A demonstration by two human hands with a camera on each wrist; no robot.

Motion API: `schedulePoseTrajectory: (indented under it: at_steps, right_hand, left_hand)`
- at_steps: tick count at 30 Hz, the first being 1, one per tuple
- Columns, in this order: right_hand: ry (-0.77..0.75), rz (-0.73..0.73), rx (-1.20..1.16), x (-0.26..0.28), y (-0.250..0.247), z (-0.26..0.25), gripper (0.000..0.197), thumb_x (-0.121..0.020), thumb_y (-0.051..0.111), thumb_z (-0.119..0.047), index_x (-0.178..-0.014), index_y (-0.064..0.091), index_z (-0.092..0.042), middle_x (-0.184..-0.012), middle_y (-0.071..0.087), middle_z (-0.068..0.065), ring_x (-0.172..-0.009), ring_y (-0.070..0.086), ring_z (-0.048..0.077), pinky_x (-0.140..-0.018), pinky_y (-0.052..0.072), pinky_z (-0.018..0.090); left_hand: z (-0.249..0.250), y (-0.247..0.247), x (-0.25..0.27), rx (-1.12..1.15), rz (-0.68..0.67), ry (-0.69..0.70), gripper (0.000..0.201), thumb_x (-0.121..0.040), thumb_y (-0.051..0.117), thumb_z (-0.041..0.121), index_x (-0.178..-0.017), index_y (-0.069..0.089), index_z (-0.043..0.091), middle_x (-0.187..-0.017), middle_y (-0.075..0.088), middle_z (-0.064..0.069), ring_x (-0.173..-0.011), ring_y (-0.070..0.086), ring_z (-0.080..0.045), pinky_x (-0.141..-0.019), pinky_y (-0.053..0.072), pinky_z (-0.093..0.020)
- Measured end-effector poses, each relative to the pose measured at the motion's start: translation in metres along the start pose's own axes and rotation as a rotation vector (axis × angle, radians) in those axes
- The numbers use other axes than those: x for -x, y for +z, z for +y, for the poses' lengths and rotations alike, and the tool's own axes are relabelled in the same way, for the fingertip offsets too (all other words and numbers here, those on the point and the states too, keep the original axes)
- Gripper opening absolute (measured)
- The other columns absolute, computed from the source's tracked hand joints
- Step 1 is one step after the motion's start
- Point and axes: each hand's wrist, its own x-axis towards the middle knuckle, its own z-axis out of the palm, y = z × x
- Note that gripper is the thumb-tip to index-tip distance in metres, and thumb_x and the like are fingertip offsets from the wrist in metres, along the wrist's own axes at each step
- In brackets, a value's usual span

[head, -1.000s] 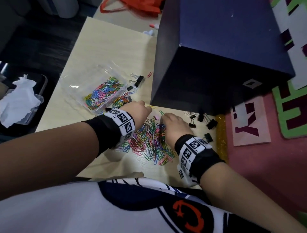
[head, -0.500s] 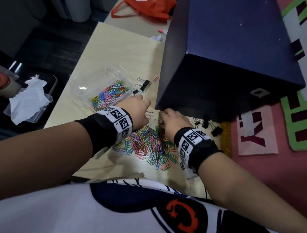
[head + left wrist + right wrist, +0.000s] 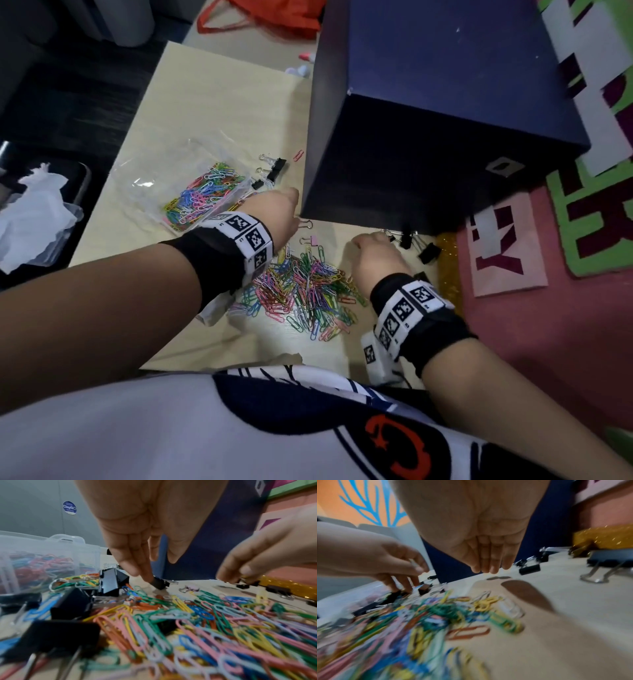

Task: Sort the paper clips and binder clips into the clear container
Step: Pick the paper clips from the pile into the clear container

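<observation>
A heap of coloured paper clips (image 3: 308,291) lies on the pale table (image 3: 212,113) between my hands. The clear container (image 3: 154,178), at the left, holds more paper clips. My left hand (image 3: 287,209) reaches past the heap to the blue box's corner; in the left wrist view its straight fingers (image 3: 145,574) touch a small black binder clip (image 3: 160,584), thumb apart. My right hand (image 3: 363,241) hovers by a cluster of black binder clips (image 3: 414,241). Its fingers (image 3: 489,568) point down together just above the table, holding nothing that I can see.
A big dark blue box (image 3: 445,120) stands right behind the hands. Two larger black binder clips (image 3: 274,168) lie beside the container. Pink and green foam mats (image 3: 548,325) border the table on the right. A tray with white tissue (image 3: 34,212) sits at the far left.
My right hand has moved right, off the paper clip heap toward the black binder clips by the box. My left hand has reached further forward to the box's corner.
</observation>
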Motion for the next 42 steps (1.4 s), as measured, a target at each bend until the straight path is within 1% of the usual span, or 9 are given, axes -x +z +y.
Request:
schedulePoseTrajectory:
  at_steps: [6, 11, 14, 18, 22, 27, 33, 37, 42]
  right_hand:
    - [0.068, -0.109, 0.091, -0.014, 0.006, 0.017, 0.060, -0.094, 0.022, -0.013, -0.153, 0.012, -0.019, -0.161, 0.013, 0.001, -0.145, 0.019, 0.019, -0.116, 0.019, 0.031]
    - [-0.076, -0.050, 0.054, 0.021, 0.009, -0.012, 0.065, -0.077, 0.047, 0.005, -0.138, 0.040, -0.016, -0.142, 0.039, 0.008, -0.128, 0.041, 0.027, -0.106, 0.037, 0.035]
    - [-0.219, -0.080, 0.063, 0.036, 0.020, -0.027, 0.063, -0.081, 0.047, 0.000, -0.141, 0.039, -0.018, -0.136, 0.043, 0.008, -0.125, 0.043, 0.028, -0.104, 0.039, 0.038]
    - [-0.154, -0.021, -0.010, 0.031, 0.013, -0.026, 0.060, -0.081, 0.042, 0.004, -0.137, 0.042, -0.017, -0.133, 0.042, 0.008, -0.123, 0.043, 0.028, -0.103, 0.040, 0.037]
    - [-0.135, -0.022, 0.018, 0.023, 0.007, -0.020, 0.069, -0.080, 0.039, 0.009, -0.142, 0.037, -0.021, -0.140, 0.037, 0.006, -0.127, 0.039, 0.026, -0.106, 0.037, 0.036]
    - [-0.160, -0.127, 0.178, 0.021, 0.013, -0.029, 0.073, -0.075, 0.042, 0.007, -0.141, 0.039, -0.024, -0.139, 0.036, 0.003, -0.127, 0.036, 0.027, -0.105, 0.038, 0.042]
    - [-0.176, -0.034, 0.115, 0.010, 0.008, -0.042, 0.067, -0.080, 0.043, 0.005, -0.141, 0.038, -0.022, -0.143, 0.034, 0.002, -0.130, 0.034, 0.026, -0.105, 0.036, 0.039]
    - [-0.284, -0.150, 0.151, 0.001, 0.015, -0.053, 0.079, -0.075, 0.042, 0.010, -0.146, 0.029, -0.022, -0.159, 0.014, -0.005, -0.141, 0.023, 0.025, -0.115, 0.025, 0.039]
    - [-0.060, -0.092, 0.239, -0.001, 0.013, -0.052, 0.067, -0.080, 0.046, 0.000, -0.143, 0.032, -0.017, -0.158, 0.013, 0.000, -0.137, 0.028, 0.031, -0.107, 0.032, 0.045]
  left_hand:
    - [0.005, 0.025, 0.017, -0.210, -0.098, 0.224, 0.038, -0.091, 0.049, 0.018, -0.127, 0.047, 0.030, -0.115, 0.046, -0.006, -0.107, 0.051, -0.030, -0.077, 0.046, -0.039]
    - [0.004, 0.026, 0.024, -0.366, -0.159, 0.169, 0.059, -0.092, 0.050, 0.027, -0.142, 0.024, 0.044, -0.129, 0.041, -0.005, -0.120, 0.040, -0.029, -0.090, 0.039, -0.042]
    - [0.000, 0.017, 0.028, -0.322, -0.122, 0.164, 0.057, -0.090, 0.052, 0.026, -0.141, 0.029, 0.036, -0.123, 0.043, -0.008, -0.115, 0.042, -0.029, -0.088, 0.041, -0.042]
    - [-0.011, 0.010, 0.035, -0.252, -0.128, 0.189, 0.035, -0.090, 0.050, 0.016, -0.125, 0.049, 0.017, -0.111, 0.048, -0.011, -0.103, 0.051, -0.031, -0.083, 0.051, -0.042]
    - [-0.016, 0.019, 0.048, -0.266, -0.308, 0.251, 0.045, -0.091, 0.048, 0.022, -0.135, 0.044, 0.024, -0.122, 0.047, -0.007, -0.111, 0.047, -0.029, -0.092, 0.049, -0.044]
    - [-0.015, 0.027, 0.065, -0.206, -0.314, 0.389, 0.055, -0.089, 0.050, 0.027, -0.141, 0.037, 0.032, -0.131, 0.045, -0.003, -0.116, 0.047, -0.027, -0.094, 0.047, -0.042]
    - [-0.046, 0.007, 0.066, -0.158, -0.147, 0.171, 0.033, -0.090, 0.048, 0.020, -0.122, 0.056, 0.020, -0.116, 0.053, -0.006, -0.105, 0.056, -0.027, -0.086, 0.051, -0.040]
    - [-0.065, 0.000, 0.067, -0.283, -0.240, 0.102, 0.034, -0.088, 0.050, 0.022, -0.122, 0.054, 0.016, -0.113, 0.052, -0.008, -0.100, 0.058, -0.028, -0.084, 0.052, -0.041]
    - [-0.074, 0.000, 0.069, -0.289, -0.284, 0.156, 0.041, -0.088, 0.052, 0.024, -0.129, 0.049, 0.020, -0.125, 0.047, -0.005, -0.109, 0.054, -0.027, -0.088, 0.051, -0.042]
